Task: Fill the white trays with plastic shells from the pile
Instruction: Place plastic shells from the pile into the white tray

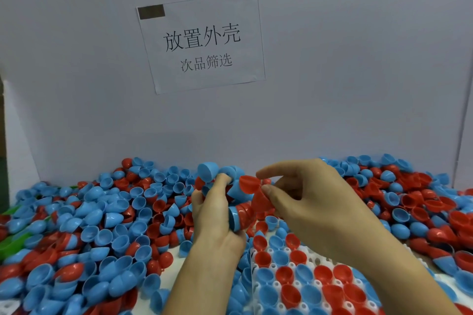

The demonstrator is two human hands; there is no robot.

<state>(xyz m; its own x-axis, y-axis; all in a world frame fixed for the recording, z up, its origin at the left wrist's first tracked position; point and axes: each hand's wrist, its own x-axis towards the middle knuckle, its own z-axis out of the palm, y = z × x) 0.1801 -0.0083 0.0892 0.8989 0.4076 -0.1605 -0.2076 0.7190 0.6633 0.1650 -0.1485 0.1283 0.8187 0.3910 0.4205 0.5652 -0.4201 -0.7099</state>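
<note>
Head view: shell pile (102, 225) against white wall (332, 84).

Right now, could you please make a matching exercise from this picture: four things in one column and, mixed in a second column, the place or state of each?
Things:
1. left hand
2. right hand
3. white tray
4. paper sign

Places or states:
A. taped to the grey wall behind the pile
B. grips a bunch of blue and red shells
C. lies low in the picture, partly filled with shells
D. pinches one red shell

Pairs: 1-B, 2-D, 3-C, 4-A
</note>
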